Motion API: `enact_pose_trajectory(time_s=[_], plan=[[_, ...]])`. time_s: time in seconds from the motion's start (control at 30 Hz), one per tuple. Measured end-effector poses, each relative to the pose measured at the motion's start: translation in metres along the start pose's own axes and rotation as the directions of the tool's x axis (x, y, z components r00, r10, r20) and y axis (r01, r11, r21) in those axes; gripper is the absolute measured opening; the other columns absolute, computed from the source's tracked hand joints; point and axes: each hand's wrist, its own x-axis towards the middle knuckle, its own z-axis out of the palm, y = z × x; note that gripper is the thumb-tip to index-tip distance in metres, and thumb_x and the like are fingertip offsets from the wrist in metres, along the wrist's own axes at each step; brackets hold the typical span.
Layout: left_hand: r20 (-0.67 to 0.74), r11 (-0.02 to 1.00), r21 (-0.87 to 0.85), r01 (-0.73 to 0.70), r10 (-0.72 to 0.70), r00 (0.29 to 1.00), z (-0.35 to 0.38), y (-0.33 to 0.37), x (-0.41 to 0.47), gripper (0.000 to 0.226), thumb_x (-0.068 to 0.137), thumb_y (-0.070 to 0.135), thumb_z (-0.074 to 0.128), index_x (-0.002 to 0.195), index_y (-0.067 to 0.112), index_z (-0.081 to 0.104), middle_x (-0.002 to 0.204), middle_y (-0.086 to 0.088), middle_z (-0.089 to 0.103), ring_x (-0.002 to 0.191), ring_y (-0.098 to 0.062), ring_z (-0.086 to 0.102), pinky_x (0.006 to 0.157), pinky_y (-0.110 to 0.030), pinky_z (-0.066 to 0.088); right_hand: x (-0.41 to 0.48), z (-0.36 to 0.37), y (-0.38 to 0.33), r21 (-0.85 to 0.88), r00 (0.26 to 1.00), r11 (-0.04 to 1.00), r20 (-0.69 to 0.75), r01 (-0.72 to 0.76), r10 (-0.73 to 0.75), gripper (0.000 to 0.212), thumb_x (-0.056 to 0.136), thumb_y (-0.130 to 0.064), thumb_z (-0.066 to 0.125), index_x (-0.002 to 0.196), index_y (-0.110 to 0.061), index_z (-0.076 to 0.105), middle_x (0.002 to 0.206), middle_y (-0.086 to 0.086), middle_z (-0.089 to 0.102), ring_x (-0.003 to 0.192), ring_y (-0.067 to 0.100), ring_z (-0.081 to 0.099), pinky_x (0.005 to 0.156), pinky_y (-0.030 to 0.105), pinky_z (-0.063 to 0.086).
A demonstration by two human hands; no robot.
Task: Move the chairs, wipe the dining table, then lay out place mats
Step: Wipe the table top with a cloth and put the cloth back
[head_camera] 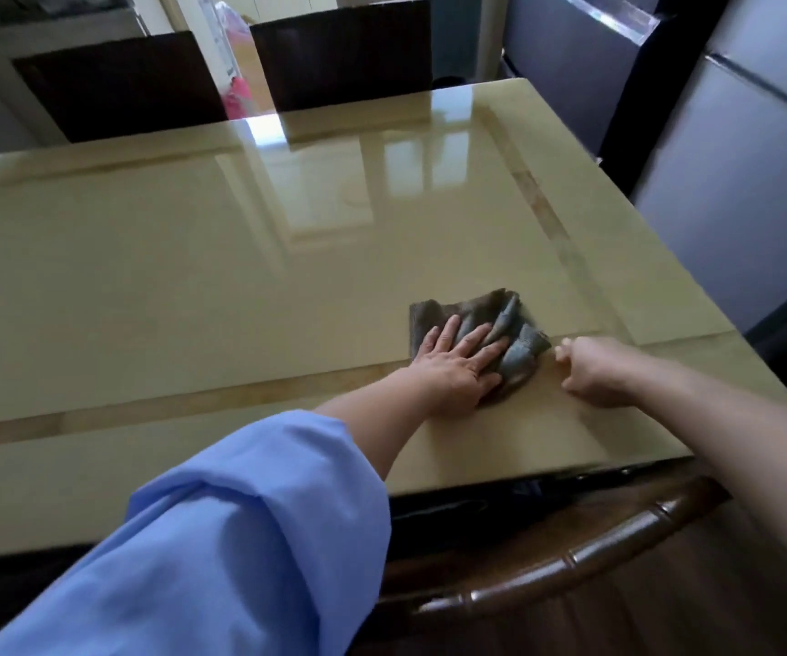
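Observation:
A glossy beige dining table point(193, 286) fills most of the view. A crumpled grey cloth point(495, 319) lies on it near the front right. My left hand point(458, 366) presses flat on the cloth with straight, spread fingers. My right hand point(590, 371) hovers just right of the cloth with its fingers curled, holding nothing I can see. Two dark chair backs stand at the far edge, one at the left point(117, 82) and one at the middle point(344, 54). The curved wooden back of a near chair point(571, 556) sits below the table's front edge.
A grey refrigerator point(737, 182) stands close to the table's right side. Behind the far chairs are a doorway and something pink point(240, 94). Dark wood floor shows at the lower right.

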Motion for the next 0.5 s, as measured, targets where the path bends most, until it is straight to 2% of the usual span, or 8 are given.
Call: enact_pose_trajectory(time_s=[0.07, 0.1, 0.13, 0.2, 0.23, 0.33, 0.43, 0.5], plan=[[0.055, 1.0, 0.002, -0.007, 0.007, 0.998, 0.006, -0.023, -0.027, 0.056, 0.099, 0.048, 0.024, 0.149, 0.041, 0.0, 0.159, 0.012, -0.011, 0.145, -0.023, -0.021, 0.119, -0.041, -0.011, -0.014, -0.003, -0.005, -0.115, 0.995, 0.991, 0.072, -0.061, 0.07, 0.036, 0.092, -0.013, 0.046, 0.124, -0.007, 0.059, 0.131, 0.01, 0.059, 0.106, 0.021, 0.061, 0.086, 0.022, 0.048], [0.082, 0.999, 0.019, 0.033, -0.035, 0.996, 0.006, -0.05, -0.054, 0.057, 0.099, 0.048, 0.025, 0.149, 0.04, -0.001, 0.159, 0.012, -0.012, 0.145, -0.023, -0.021, 0.119, -0.041, -0.009, -0.025, -0.009, -0.025, -0.144, 0.993, 0.988, 0.097, -0.054, 0.069, 0.032, 0.093, -0.013, 0.047, 0.121, -0.006, 0.061, 0.128, 0.009, 0.062, 0.099, 0.019, 0.06, 0.079, 0.022, 0.047], [0.105, 0.996, 0.031, 0.079, -0.082, 0.991, 0.005, -0.074, -0.077, 0.058, 0.099, 0.047, 0.027, 0.149, 0.039, -0.002, 0.159, 0.011, -0.013, 0.145, -0.024, -0.021, 0.12, -0.041, -0.008, -0.033, -0.013, -0.04, -0.153, 0.992, 0.987, 0.111, -0.039, 0.056, 0.031, 0.094, -0.015, 0.048, 0.12, -0.007, 0.062, 0.126, 0.008, 0.062, 0.1, 0.018, 0.06, 0.077, 0.023, 0.046], [0.16, 0.981, 0.034, 0.193, -0.196, 0.967, 0.003, -0.124, -0.116, 0.062, 0.099, 0.045, 0.031, 0.15, 0.037, -0.003, 0.159, 0.009, -0.016, 0.145, -0.026, -0.02, 0.12, -0.042, -0.006, -0.048, -0.021, -0.068, -0.12, 0.992, 0.993, 0.121, -0.007, 0.021, 0.03, 0.094, -0.018, 0.05, 0.119, -0.007, 0.062, 0.125, 0.009, 0.063, 0.111, 0.022, 0.061, 0.075, 0.02, 0.042], [0.191, 0.964, 0.027, 0.265, -0.265, 0.945, 0.004, -0.151, -0.14, 0.064, 0.099, 0.044, 0.034, 0.15, 0.035, -0.004, 0.159, 0.008, -0.016, 0.146, -0.027, -0.019, 0.12, -0.043, -0.005, -0.052, -0.023, -0.09, -0.112, 0.994, 0.993, 0.11, 0.023, -0.011, 0.03, 0.095, -0.019, 0.049, 0.118, -0.006, 0.063, 0.122, 0.01, 0.064, 0.11, 0.023, 0.061, 0.073, 0.02, 0.043], [0.249, 0.878, -0.026, 0.478, -0.457, 0.854, 0.015, -0.225, -0.214, 0.071, 0.097, 0.04, 0.041, 0.149, 0.035, -0.006, 0.159, 0.007, -0.018, 0.146, -0.03, -0.017, 0.12, -0.047, -0.001, -0.057, -0.021, -0.169, -0.018, 0.989, 0.989, 0.027, 0.149, -0.149, 0.028, 0.092, -0.022, 0.05, 0.107, -0.003, 0.066, 0.106, 0.01, 0.069, 0.091, 0.024, 0.064, 0.065, 0.022, 0.046], [0.304, 0.798, -0.039, 0.602, -0.564, 0.768, 0.024, -0.27, -0.258, 0.075, 0.096, 0.038, 0.045, 0.149, 0.035, -0.008, 0.158, 0.006, -0.019, 0.147, -0.029, -0.014, 0.12, -0.048, 0.003, -0.073, -0.021, -0.239, 0.067, 0.958, 0.956, -0.002, 0.286, -0.287, 0.036, 0.091, -0.027, 0.055, 0.121, -0.008, 0.063, 0.115, 0.009, 0.068, 0.104, 0.025, 0.064, 0.083, 0.026, 0.051], [0.304, 0.79, -0.03, 0.612, -0.576, 0.759, 0.027, -0.284, -0.273, 0.077, 0.095, 0.036, 0.048, 0.15, 0.032, -0.006, 0.159, 0.004, -0.016, 0.147, -0.03, -0.009, 0.12, -0.047, 0.006, -0.085, -0.019, -0.28, 0.091, 0.934, 0.931, -0.002, 0.355, -0.356, 0.039, 0.092, -0.03, 0.055, 0.125, -0.01, 0.06, 0.12, 0.008, 0.065, 0.109, 0.024, 0.062, 0.092, 0.028, 0.05]])
